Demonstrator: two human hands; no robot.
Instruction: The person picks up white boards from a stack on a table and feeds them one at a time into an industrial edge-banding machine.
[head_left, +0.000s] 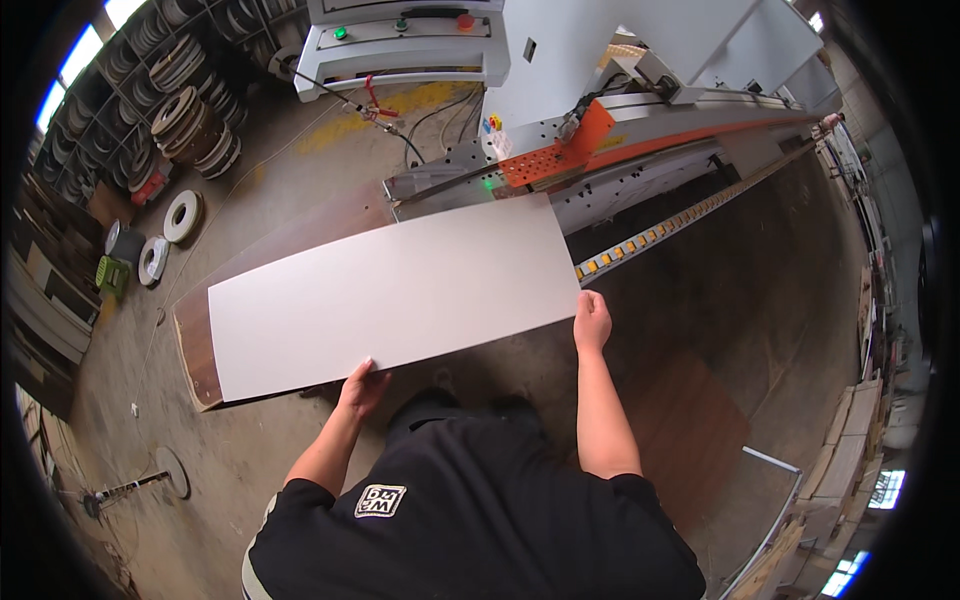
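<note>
A long pale panel (390, 300) lies across in front of me, its left part over a brown wooden board (195, 350). My left hand (364, 388) grips the near edge, thumb on top and the other fingers beneath, mostly hidden. At the panel's near right corner, my right hand (592, 321) is closed round the edge. The far right corner of the panel reaches up beside the machine's orange perforated guard (560, 150). Whether the panel rests fully on the brown board or is partly lifted, I cannot tell.
A long machine (680, 120) with an orange stripe runs to the far right, with a roller rail (640, 243) along it. A control panel (400, 40) with buttons stands beyond. Rolls of edging tape (182, 216) lie at left, near stacked coils (190, 130) and a green crate (112, 275).
</note>
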